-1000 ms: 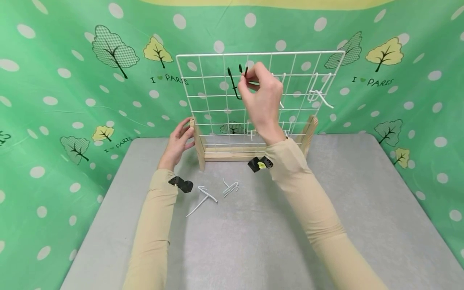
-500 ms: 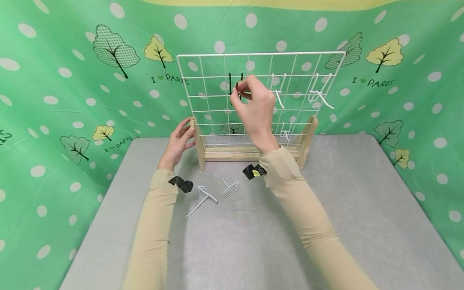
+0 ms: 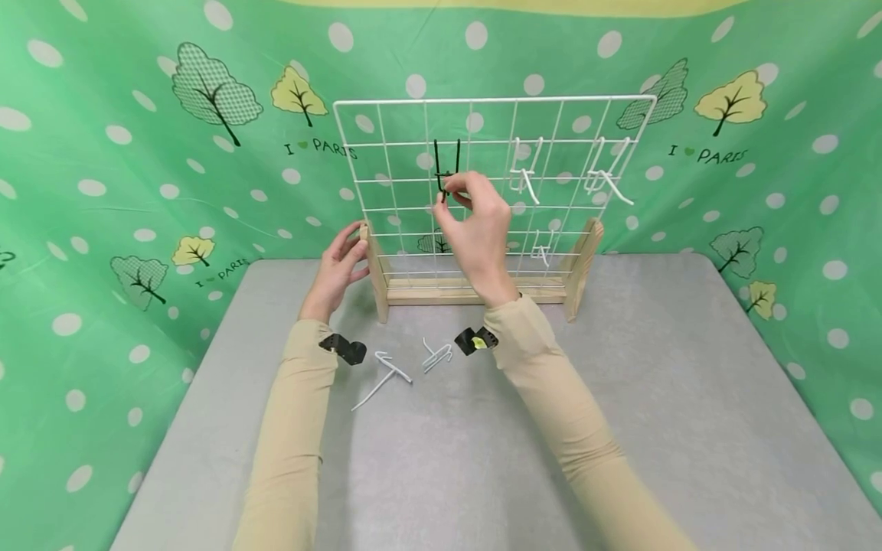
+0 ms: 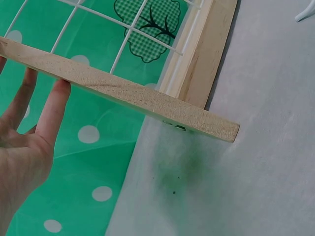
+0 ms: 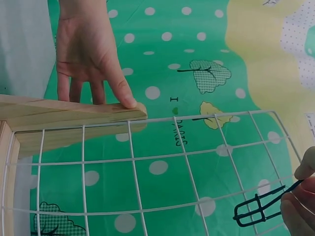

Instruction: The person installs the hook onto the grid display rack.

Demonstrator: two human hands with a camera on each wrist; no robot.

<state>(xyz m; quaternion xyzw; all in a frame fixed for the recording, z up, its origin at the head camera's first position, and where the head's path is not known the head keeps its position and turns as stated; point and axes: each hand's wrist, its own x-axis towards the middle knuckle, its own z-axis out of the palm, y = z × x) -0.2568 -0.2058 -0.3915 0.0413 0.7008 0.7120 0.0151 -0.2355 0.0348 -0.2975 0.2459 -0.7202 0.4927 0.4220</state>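
Observation:
My right hand (image 3: pixel 475 222) pinches the projecting prong of a black wire hook (image 3: pixel 437 162) between thumb and fingers. The hook's two upright arms reach the second horizontal wire of a white grid panel (image 3: pixel 496 99), left of its middle. In the right wrist view, the hook's rectangular frame (image 5: pixel 261 210) lies against the mesh, its prong running into the fingertips. My left hand (image 3: pixel 335 272) touches the upper end of the left wooden post (image 3: pixel 375 275), fingers fairly straight. In the left wrist view, its fingers (image 4: pixel 55 105) meet the post's outer side.
Two white hooks, one mid-right (image 3: pixel 525 174) and one far right (image 3: pixel 606 177), hang high on the grid. A smaller white hook (image 3: pixel 542 251) hangs lower. On the grey table (image 3: pixel 441 474) lie a long white hook (image 3: pixel 394 371) and a short one (image 3: pixel 437 356). A patterned green curtain (image 3: pixel 207 153) surrounds the table.
My right hand has moved down and slightly left with the black hook's prong, which has swung down, bringing the hook flatter against the grid. My left hand has stayed on the post.

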